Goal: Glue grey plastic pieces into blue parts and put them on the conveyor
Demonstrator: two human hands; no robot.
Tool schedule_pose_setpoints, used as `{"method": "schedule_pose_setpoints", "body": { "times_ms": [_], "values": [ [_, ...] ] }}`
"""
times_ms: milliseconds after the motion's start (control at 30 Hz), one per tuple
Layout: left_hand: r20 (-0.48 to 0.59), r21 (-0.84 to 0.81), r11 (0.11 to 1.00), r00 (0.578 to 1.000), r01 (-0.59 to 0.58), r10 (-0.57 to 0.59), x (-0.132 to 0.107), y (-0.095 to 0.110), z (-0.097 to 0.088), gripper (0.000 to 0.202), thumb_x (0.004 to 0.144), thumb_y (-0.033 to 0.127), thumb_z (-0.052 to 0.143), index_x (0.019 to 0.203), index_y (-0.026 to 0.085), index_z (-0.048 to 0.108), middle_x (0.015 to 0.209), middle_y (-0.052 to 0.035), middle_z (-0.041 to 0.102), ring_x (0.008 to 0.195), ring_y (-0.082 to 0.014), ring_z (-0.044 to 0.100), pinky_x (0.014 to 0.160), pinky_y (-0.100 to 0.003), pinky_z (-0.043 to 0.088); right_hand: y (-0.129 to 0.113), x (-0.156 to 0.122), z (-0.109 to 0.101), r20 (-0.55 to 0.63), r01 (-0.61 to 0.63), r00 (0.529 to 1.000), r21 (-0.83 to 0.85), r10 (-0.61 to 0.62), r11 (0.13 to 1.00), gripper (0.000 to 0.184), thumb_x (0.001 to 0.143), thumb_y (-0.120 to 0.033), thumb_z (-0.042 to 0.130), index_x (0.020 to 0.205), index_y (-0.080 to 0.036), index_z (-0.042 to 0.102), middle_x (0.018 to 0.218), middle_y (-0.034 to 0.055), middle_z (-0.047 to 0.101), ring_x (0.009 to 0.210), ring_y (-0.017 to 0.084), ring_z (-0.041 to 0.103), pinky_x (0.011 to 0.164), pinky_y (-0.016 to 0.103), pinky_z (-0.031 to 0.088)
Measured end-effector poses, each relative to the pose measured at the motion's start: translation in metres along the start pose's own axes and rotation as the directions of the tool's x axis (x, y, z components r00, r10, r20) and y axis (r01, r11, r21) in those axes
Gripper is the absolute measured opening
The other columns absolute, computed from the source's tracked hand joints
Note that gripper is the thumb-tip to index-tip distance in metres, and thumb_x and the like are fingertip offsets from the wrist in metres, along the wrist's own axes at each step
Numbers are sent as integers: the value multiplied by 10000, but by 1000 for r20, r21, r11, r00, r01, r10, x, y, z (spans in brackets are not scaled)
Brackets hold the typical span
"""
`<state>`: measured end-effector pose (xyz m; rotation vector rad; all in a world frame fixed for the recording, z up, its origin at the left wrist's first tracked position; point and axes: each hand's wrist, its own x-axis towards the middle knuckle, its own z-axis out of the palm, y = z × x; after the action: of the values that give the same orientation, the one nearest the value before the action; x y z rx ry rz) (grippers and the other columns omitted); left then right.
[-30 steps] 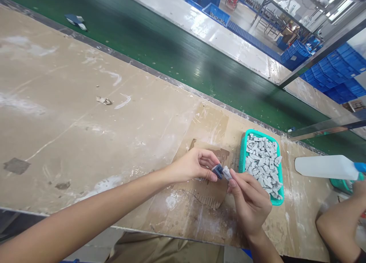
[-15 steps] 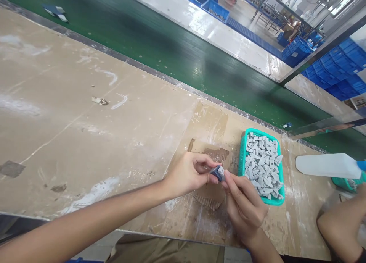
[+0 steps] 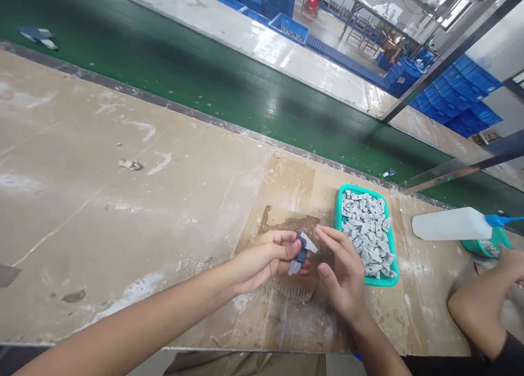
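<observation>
Fingers of the left hand (image 3: 284, 249) curl around a small plastic part (image 3: 302, 254), dark blue in the middle, with a pale grey piece jutting from its upper end and a clear piece below. The part is held in the air above a cardboard sheet (image 3: 286, 190) lying on the desk (image 3: 123, 212). Fingers of the right hand (image 3: 332, 239) are spread open, holding nothing, just beside the part. Only this one part is in hand. A teal basket (image 3: 338, 218) close by is heaped with grey pieces (image 3: 364, 228), so most of them appear to be left. Farther right, a white plastic bottle (image 3: 448, 224) with a blue top lies near a co-worker's forearm (image 3: 477, 310).
</observation>
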<state>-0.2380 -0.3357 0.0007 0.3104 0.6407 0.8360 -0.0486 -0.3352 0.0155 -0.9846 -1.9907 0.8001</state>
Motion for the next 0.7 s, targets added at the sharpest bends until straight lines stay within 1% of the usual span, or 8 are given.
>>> {"method": "schedule_pose_setpoints", "body": {
  "times_ms": [67,167,300,400,533,600,633,700],
  "values": [
    [27,-68,997,999,45,-44,-3,1,2,365,640,328,876,867,110,692,793,-60,690,697,-148,668,742,-270,541,-1,1,0,23,-7,1000,123,5,992,480,957,-474,498,1368,-229,535,1377,137,542,1272,306,517,1040,517,461],
    [39,-112,991,997,74,-70,-5,1,5,357,601,284,898,843,103,710,777,-71,690,678,-150,667,728,-256,539,-6,1,3,98,-2,995,227,-20,974,516,952,-502,484,1384,-221,515,1392,141,546,1278,301,521,1050,507,453],
    [25,-147,985,996,88,-85,-4,0,6,317,550,223,901,767,102,705,707,-62,671,609,-146,638,644,-250,536,-8,1,7,82,26,996,240,-47,970,474,917,-413,538,1346,-212,550,1330,144,598,1216,288,573,1003,470,488],
    [-3,-145,985,995,99,-100,-4,-1,7,271,542,176,868,734,104,691,675,-52,654,584,-148,626,625,-262,542,-4,1,9,67,31,996,265,-50,964,463,848,-309,560,1298,-207,585,1282,136,628,1195,291,587,987,469,493],
    [-50,-121,986,991,116,-123,-6,0,7,241,513,113,815,715,110,684,672,-41,644,579,-139,614,641,-268,550,-2,0,13,57,31,997,273,-48,962,555,701,-177,536,1251,-209,610,1251,113,646,1159,284,608,966,464,510],
    [-40,-92,990,993,108,-112,-7,2,6,246,514,122,821,723,110,691,687,-45,647,595,-141,618,633,-256,545,-5,0,15,47,47,997,267,-62,963,618,656,-156,518,1266,-213,596,1268,103,637,1173,280,600,979,464,504],
    [-25,-78,992,995,96,-98,-7,3,6,261,520,136,835,741,109,698,695,-46,647,605,-140,617,631,-249,543,-7,1,15,49,58,996,255,-72,965,637,656,-154,513,1286,-212,581,1287,103,626,1191,278,590,992,465,498],
    [2,-62,996,998,63,-63,-6,6,5,287,557,191,865,784,113,709,721,-45,648,633,-135,616,638,-239,545,-9,4,12,60,83,994,188,-96,979,606,713,-151,510,1315,-213,556,1326,104,604,1221,267,573,1011,459,491]
  ]
}}
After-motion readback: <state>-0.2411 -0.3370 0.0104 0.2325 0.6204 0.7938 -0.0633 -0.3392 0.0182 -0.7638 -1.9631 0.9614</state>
